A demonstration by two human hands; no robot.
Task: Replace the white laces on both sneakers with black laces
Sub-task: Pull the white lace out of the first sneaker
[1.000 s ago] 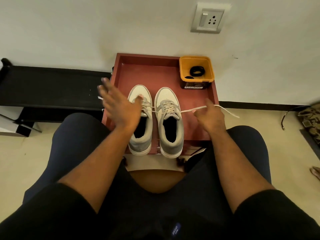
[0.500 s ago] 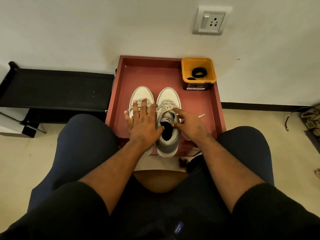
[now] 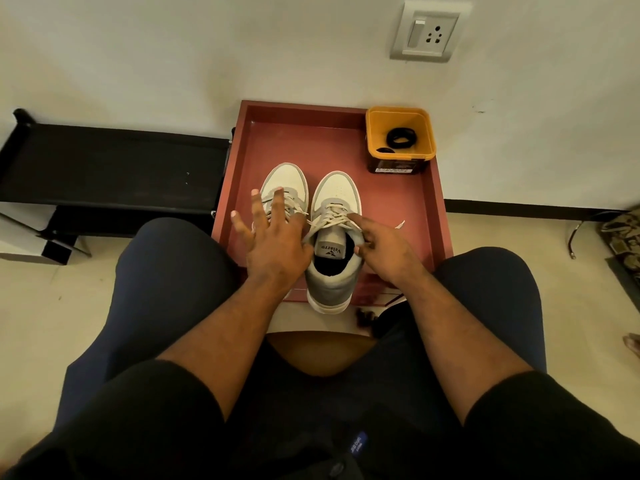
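Two sneakers [image 3: 334, 237], tongue reading "velarro"; left hand [image 3: 273, 244] fingers spread, right hand [image 3: 384, 247] pinching white lace [image 3: 329, 221].

Two grey-and-white sneakers [image 3: 330, 237] stand side by side, toes toward the wall; white laces [image 3: 329, 220] are loosened on the right one. Black laces [image 3: 401, 136] lie coiled at far right.

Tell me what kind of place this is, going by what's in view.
Most likely a room in a home, at floor level by a wall. The signs: a white wall socket with a switch, a pale tiled floor with a dark skirting strip, and a low black bench beside the red wooden tray.
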